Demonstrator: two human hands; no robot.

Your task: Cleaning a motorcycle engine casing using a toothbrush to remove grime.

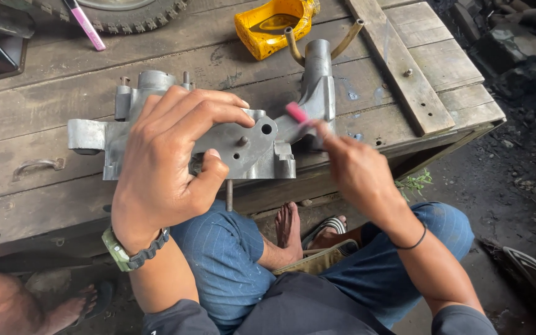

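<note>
A grey metal engine casing [249, 146] lies on a worn wooden platform [44, 111], with studs and a tall neck at its right end. My left hand [172, 167] grips the casing from above, fingers curled over its top edge and thumb underneath. My right hand [358, 170] holds a small pink-handled tool [297, 113] whose tip touches the casing near the neck. A green watch sits on my left wrist, a black band on my right.
A yellow plastic container [274, 25] sits at the back of the platform beside a wooden plank [398, 65]. A tyre [125, 15] and a pink stick [85, 25] lie at the far left. Another person's bare foot [63, 313] shows at bottom left. Dark ground lies to the right.
</note>
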